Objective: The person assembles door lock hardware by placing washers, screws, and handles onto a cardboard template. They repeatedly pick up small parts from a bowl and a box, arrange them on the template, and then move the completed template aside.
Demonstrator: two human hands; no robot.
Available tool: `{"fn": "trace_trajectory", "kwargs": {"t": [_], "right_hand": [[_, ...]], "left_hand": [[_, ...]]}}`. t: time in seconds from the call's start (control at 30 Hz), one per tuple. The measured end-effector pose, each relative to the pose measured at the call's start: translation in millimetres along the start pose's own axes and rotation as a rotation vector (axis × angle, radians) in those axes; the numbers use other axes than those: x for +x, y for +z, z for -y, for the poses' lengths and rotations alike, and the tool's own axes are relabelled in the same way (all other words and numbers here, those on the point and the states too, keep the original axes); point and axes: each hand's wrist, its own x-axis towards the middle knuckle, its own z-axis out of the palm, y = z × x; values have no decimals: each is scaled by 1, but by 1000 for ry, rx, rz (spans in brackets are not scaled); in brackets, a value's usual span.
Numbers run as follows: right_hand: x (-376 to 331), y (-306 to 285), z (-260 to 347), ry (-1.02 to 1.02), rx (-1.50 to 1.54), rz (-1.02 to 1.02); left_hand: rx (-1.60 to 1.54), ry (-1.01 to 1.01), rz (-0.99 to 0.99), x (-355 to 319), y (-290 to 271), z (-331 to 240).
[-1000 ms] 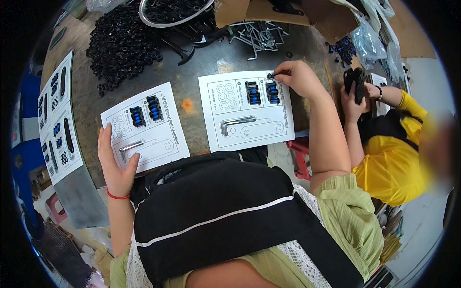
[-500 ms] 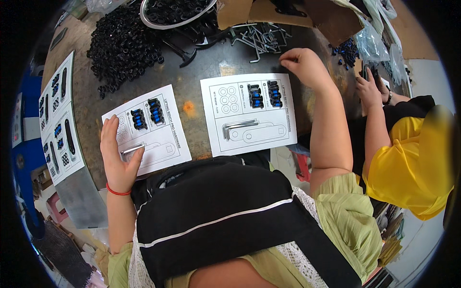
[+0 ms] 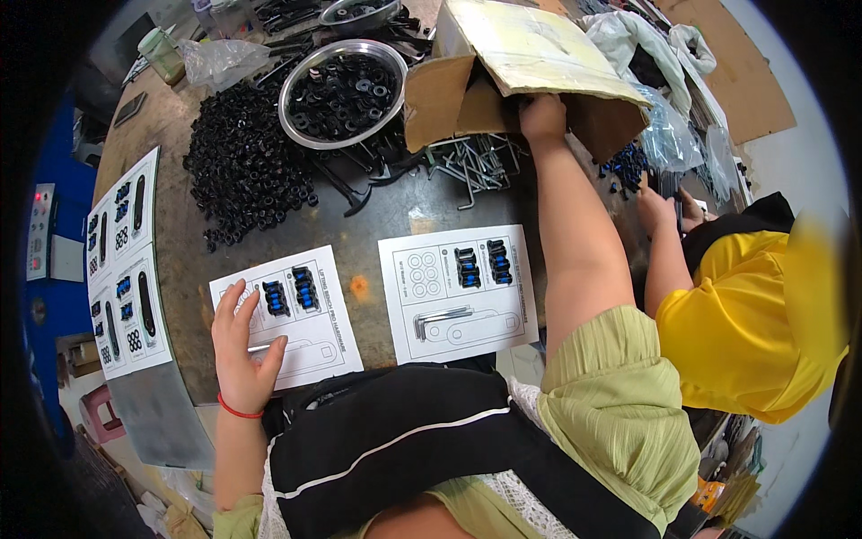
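Observation:
My left hand [image 3: 244, 355] rests on the left edge of a printed sheet [image 3: 337, 350], its fingers stretched apart. On that sheet lie two rows of black and blue bolts [image 3: 304, 289], and a hex key [image 3: 259, 348] shows partly beside my thumb. A second printed sheet [image 3: 391, 296] to the right bears two more rows of bolts [image 3: 499, 262] and several hex keys [image 3: 442, 320]. My right hand [image 3: 543, 119] reaches into the open side of a cardboard box [image 3: 539, 45]; its fingers are hidden inside.
Black rings [image 3: 242, 171] lie heaped beside a metal bowl [image 3: 400, 67] of washers. Loose hex keys [image 3: 471, 166] lie before the box. At right, a co-worker in yellow [image 3: 745, 314] handles dark parts near blue-tipped bolts [image 3: 624, 166]. More sheets [image 3: 126, 260] hang over the left edge.
My right hand has moved from the tabletop right of the hex key pile up into the cardboard box. The view has tilted further up the table. My left hand stays on its sheet.

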Motion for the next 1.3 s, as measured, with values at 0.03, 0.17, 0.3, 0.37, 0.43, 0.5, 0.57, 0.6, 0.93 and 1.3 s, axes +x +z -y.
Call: {"fn": "trace_trajectory", "kwargs": {"t": [0.03,0.17,0.3,0.37,0.43,0.5,0.57,0.6,0.93,1.3], "right_hand": [[-1,-3,4,17,21,-3],[-9,-14,5,-135,-30,-89],[-37,-41,-7,-166,120,-211],[-58,-66,-14,-129,238,-288],[-90,-93,-1,134,614,-208],[-129,-116,13,365,1046,-43],[-169,-131,26,368,1322,99],[-187,-141,40,375,1398,194],[-277,-156,103,288,1559,565],[-315,-146,136,341,1715,634]], "left_hand": [[2,-7,-17,-2,-1,1],[-5,-33,-42,-3,0,0],[-59,-11,-14,11,3,-5],[-77,31,-10,21,3,-14],[-252,-19,-2,26,8,-23],[-452,-95,50,35,14,-38],[-698,-198,148,45,30,-51],[-823,-229,205,51,36,-60],[-1370,-503,648,58,50,-83],[-1436,-522,352,24,61,-95]]}}
